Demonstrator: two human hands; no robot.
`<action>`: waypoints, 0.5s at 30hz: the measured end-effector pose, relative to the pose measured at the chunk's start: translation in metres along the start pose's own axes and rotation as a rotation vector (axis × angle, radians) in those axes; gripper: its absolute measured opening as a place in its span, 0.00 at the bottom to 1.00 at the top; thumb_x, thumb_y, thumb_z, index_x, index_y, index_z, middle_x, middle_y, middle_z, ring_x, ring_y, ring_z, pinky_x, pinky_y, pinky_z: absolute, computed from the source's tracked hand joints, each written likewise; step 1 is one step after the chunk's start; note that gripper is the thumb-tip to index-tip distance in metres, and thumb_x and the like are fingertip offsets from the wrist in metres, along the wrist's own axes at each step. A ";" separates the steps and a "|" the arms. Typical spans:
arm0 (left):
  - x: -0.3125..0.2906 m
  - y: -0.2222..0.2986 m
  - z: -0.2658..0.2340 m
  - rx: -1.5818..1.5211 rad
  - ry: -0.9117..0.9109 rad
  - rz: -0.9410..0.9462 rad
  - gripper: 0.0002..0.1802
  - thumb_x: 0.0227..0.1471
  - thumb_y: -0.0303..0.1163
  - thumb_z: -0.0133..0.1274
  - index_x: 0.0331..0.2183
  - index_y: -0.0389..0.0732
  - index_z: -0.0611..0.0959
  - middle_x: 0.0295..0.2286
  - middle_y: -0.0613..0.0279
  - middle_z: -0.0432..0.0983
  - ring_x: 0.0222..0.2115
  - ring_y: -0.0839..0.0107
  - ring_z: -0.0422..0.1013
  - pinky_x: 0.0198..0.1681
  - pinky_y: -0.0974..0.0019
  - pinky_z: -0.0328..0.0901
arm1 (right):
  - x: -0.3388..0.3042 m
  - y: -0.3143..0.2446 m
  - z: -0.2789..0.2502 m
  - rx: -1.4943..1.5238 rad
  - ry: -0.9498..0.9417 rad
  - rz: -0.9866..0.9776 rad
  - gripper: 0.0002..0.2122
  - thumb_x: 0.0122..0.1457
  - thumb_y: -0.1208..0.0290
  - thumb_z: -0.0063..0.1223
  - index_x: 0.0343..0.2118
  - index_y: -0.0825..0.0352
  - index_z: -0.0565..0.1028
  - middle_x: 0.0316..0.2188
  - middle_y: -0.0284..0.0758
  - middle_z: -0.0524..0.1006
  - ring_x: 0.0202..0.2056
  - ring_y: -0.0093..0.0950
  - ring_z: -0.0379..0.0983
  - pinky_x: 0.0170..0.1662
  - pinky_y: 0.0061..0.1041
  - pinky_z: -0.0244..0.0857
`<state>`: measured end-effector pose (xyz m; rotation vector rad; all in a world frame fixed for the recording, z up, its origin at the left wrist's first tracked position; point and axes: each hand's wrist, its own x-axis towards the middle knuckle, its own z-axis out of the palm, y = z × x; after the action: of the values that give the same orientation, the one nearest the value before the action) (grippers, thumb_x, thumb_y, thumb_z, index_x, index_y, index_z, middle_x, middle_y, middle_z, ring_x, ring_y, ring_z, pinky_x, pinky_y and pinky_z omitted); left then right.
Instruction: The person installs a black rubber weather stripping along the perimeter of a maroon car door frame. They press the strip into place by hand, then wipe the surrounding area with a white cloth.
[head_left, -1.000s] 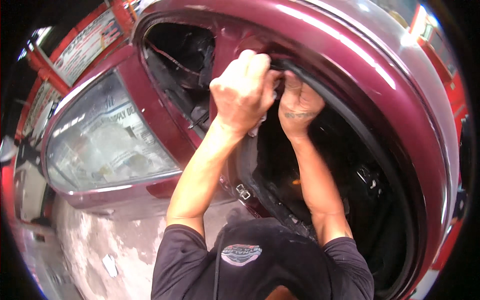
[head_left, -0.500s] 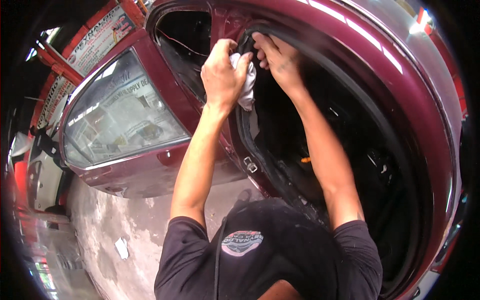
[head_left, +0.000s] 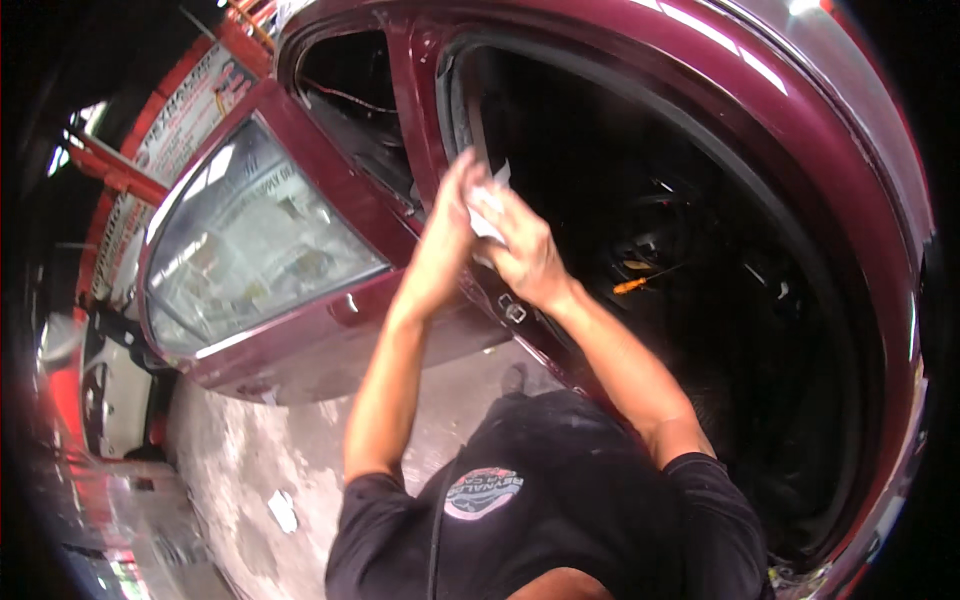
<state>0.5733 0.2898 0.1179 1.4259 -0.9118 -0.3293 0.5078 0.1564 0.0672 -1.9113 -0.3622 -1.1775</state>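
In front of the car's pillar my two hands come together around a crumpled white cloth (head_left: 487, 212), of which only small parts show. My left hand (head_left: 449, 232) presses on it from the left, its fingertips pointing up and smeared by motion. From the other side my right hand (head_left: 527, 250) grips the cloth with its fingers bent over it. Behind them is the open doorway of a maroon car, edged with a black rubber door seal (head_left: 690, 130). A metal door striker (head_left: 513, 309) sits on the pillar just below my hands.
At the left another maroon car door (head_left: 300, 318) stands open, paper covering its window (head_left: 255, 250). An orange-handled tool (head_left: 630, 286) lies inside the dark cabin. On the stained concrete floor (head_left: 235, 440) is a white scrap (head_left: 283, 511). Red-framed signs (head_left: 190, 105) hang behind.
Both hands have left the upper corner of the door seal and come down toward me. They now meet on the white cloth, which was in my left hand. The view has shifted slightly.
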 end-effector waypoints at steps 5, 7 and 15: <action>-0.080 -0.008 -0.016 -0.228 0.157 -0.256 0.47 0.59 0.44 0.57 0.68 0.44 0.49 0.62 0.39 0.57 0.59 0.47 0.65 0.49 0.53 0.74 | 0.001 0.045 0.011 0.316 0.295 0.333 0.21 0.54 0.82 0.56 0.53 0.69 0.76 0.48 0.43 0.80 0.49 0.32 0.77 0.53 0.31 0.70; -0.114 -0.021 -0.042 -0.233 0.226 -0.292 0.40 0.62 0.42 0.53 0.67 0.41 0.54 0.59 0.39 0.64 0.54 0.49 0.70 0.48 0.54 0.75 | 0.071 0.019 -0.006 0.351 0.181 0.443 0.24 0.53 0.83 0.56 0.56 0.66 0.74 0.53 0.50 0.75 0.51 0.37 0.75 0.51 0.35 0.70; -0.236 -0.124 -0.049 0.127 0.240 -0.834 0.25 0.62 0.37 0.54 0.55 0.32 0.76 0.44 0.53 0.81 0.44 0.69 0.76 0.42 0.65 0.72 | -0.053 0.070 0.098 -0.269 0.292 0.057 0.34 0.52 0.87 0.59 0.63 0.66 0.63 0.63 0.59 0.58 0.61 0.58 0.60 0.61 0.43 0.60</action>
<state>0.4969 0.4666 -0.0724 1.8728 -0.1032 -0.7046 0.5819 0.1997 -0.0330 -1.9209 0.0099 -1.5021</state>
